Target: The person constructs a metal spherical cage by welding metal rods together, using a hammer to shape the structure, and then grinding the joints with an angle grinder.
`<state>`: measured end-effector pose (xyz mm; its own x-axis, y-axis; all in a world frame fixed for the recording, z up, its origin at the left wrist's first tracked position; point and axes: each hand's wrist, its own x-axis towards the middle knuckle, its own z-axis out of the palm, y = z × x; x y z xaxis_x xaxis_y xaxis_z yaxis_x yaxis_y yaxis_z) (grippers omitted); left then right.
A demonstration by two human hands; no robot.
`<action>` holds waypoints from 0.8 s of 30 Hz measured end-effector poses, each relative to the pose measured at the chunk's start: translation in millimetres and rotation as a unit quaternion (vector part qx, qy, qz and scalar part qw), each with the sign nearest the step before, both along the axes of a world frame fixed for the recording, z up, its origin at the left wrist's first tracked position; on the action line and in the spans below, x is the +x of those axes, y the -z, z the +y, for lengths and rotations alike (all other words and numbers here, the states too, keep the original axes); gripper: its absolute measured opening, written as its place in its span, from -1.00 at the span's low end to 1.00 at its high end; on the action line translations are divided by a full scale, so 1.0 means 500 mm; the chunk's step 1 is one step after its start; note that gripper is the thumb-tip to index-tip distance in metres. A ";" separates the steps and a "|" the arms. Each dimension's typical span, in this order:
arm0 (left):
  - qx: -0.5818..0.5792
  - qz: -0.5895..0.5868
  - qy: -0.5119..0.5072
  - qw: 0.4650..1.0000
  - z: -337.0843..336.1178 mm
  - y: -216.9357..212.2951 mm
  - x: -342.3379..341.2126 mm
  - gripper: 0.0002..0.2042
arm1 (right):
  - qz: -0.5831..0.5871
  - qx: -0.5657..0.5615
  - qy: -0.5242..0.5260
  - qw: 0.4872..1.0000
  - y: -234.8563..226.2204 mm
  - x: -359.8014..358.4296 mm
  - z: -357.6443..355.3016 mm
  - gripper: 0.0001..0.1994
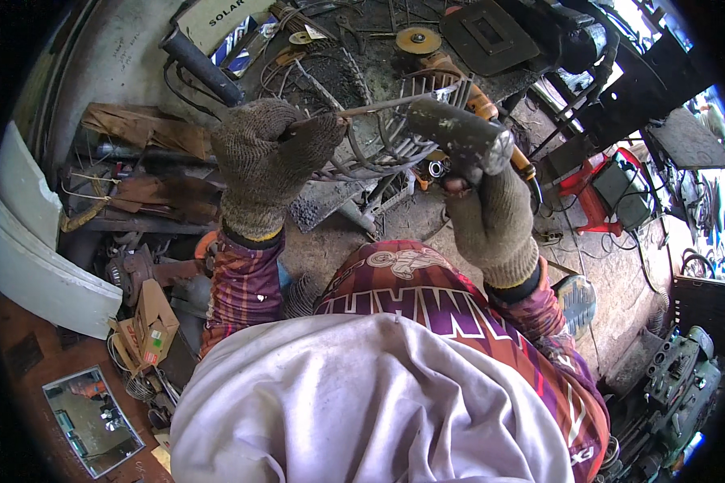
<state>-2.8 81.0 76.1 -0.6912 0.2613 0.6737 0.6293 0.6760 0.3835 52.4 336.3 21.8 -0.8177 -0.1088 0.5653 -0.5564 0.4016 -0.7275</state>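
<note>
My left hand (278, 153), in a grey-brown knit glove, is closed on a thin metal rod (387, 105) that points to the right. My right hand (495, 217), gloved the same way with a bare fingertip showing, is closed under a dark hammer (459, 133) with a thick cylindrical head. Its handle is mostly hidden by the glove. The rod's far end lies close to the hammer head; whether they touch I cannot tell. Below and behind the rod is a curved frame of metal bars (379, 165), partly covered by both hands.
An orange power tool (482, 105) with a cable lies just beyond the hammer. At the back are a round disc (418, 40) and a dark welding shield (490, 36). A red-framed machine (612, 193) stands on the floor to the right. Leather-like scraps (165, 197) lie at left.
</note>
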 end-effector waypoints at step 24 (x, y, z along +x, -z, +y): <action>-0.008 -0.006 -0.028 1.000 -0.009 0.001 -0.013 -0.61 | 0.123 0.052 0.047 0.990 -0.018 0.011 -0.013 -0.68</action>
